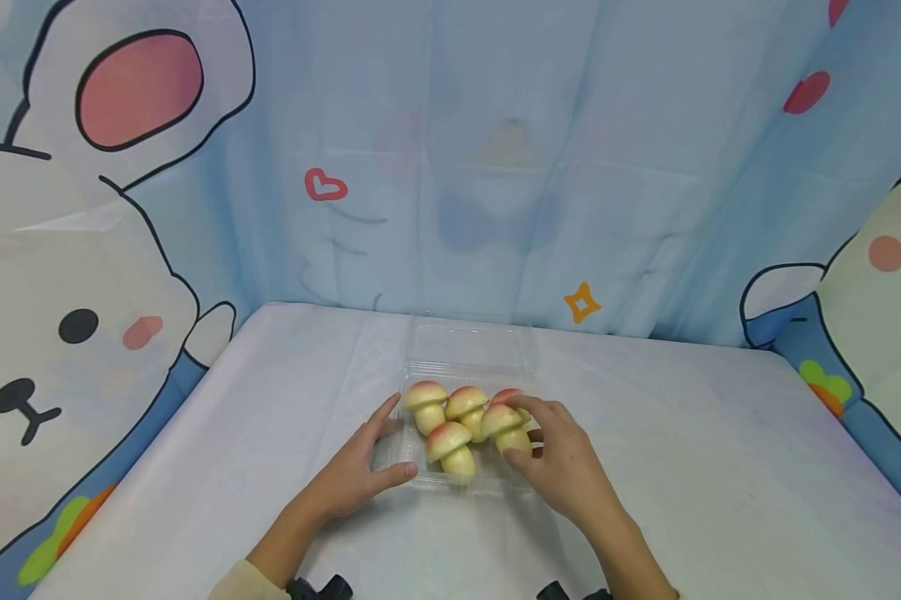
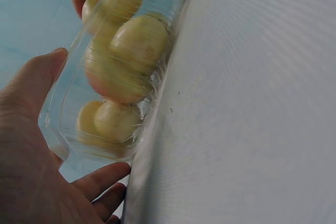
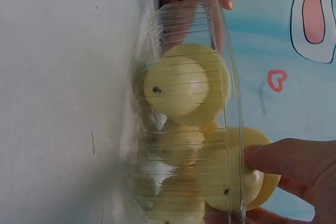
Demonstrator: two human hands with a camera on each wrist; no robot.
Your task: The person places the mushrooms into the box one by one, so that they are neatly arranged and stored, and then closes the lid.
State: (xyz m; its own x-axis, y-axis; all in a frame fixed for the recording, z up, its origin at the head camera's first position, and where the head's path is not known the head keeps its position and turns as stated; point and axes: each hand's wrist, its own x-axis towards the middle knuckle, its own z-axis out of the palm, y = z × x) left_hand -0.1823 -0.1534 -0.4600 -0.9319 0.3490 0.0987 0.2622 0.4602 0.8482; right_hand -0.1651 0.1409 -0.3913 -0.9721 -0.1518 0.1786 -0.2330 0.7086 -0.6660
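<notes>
A clear plastic box [image 1: 459, 483] on the table holds several mushroom-shaped pieces with pale yellow stems and reddish-yellow caps. My right hand [image 1: 566, 462] pinches the rightmost mushroom [image 1: 512, 435] between thumb and fingers. In the right wrist view this held mushroom [image 3: 252, 177] sits partly above the box rim. Spread at the box's left end, my left hand [image 1: 352, 467] touches it with loosely extended fingers; its thumb [image 2: 52, 64] meets the rim in the left wrist view. Another mushroom [image 1: 452, 448] lies at the front, and one [image 1: 426, 406] at the back left. One behind my right fingers is mostly hidden.
The box's clear lid [image 1: 471, 346] lies folded back toward the curtain. A white cloth covers the table [image 1: 720, 458]. Behind it hangs a light blue cartoon curtain [image 1: 480, 167]. Dark camera mounts [image 1: 321, 588] show at the wrists.
</notes>
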